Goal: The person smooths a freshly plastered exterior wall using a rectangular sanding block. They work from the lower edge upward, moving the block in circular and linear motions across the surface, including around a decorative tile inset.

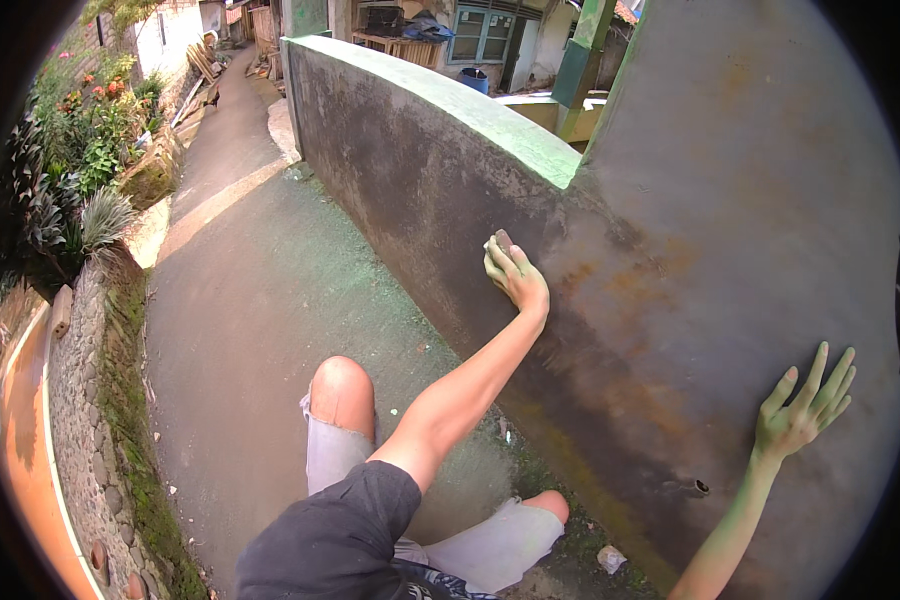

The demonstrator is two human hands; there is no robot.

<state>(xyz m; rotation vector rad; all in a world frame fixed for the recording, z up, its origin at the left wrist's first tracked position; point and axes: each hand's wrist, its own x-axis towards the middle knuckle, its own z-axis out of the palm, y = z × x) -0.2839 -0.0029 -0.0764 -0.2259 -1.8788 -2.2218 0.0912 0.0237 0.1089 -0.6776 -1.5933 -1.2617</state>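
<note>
The left arm (465, 395) reaches forward and slightly right, a little bent, the left hand (516, 277) curled in a grip. The right forearm (728, 525) angles upward, the green-dusted right hand (802, 412) splayed with fingers extended.

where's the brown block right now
The block is just above and right of centre in the head view, in the left hand by the dark wall.

a grey path (210, 330) runs beside a stone wall (88, 380) and flowering plants (95, 120); a sunlit strip (215, 212) crosses it, and a blue-framed window (481, 38) shows in a house (547, 55) beyond.
</note>
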